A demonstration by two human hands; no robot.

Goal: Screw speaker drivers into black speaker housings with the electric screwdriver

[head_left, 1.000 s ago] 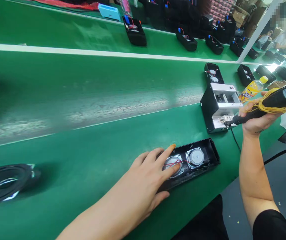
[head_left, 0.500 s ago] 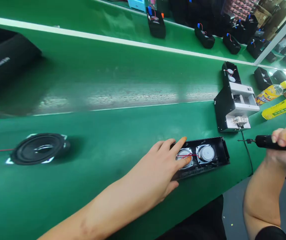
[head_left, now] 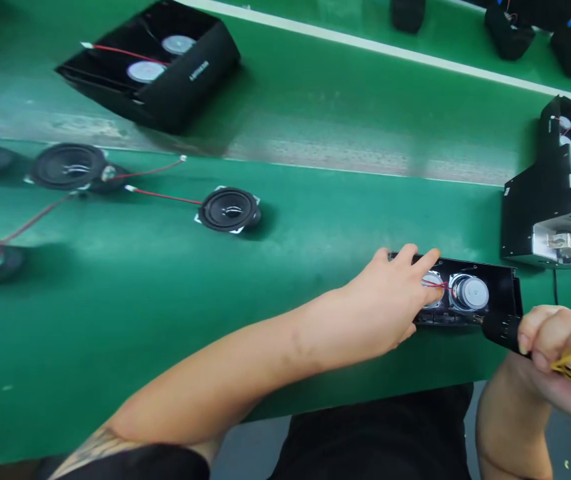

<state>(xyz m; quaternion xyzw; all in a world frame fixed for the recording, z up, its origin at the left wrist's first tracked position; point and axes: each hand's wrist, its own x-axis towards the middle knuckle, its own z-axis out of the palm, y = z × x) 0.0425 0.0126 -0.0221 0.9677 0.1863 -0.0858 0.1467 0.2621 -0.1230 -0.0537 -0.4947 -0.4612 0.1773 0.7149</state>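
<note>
"What's on the left arm?"
"A plain black sleeve, with a dark tattoo just beside its hem."
"And the torso?"
"More black clothing. Left hand and right hand are bare."

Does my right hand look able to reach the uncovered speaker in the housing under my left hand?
Probably yes: the right hand holds the electric screwdriver with its tip near the black housing, by the uncovered speaker, and the left hand lies over the other speaker, leaving this one free.
</note>
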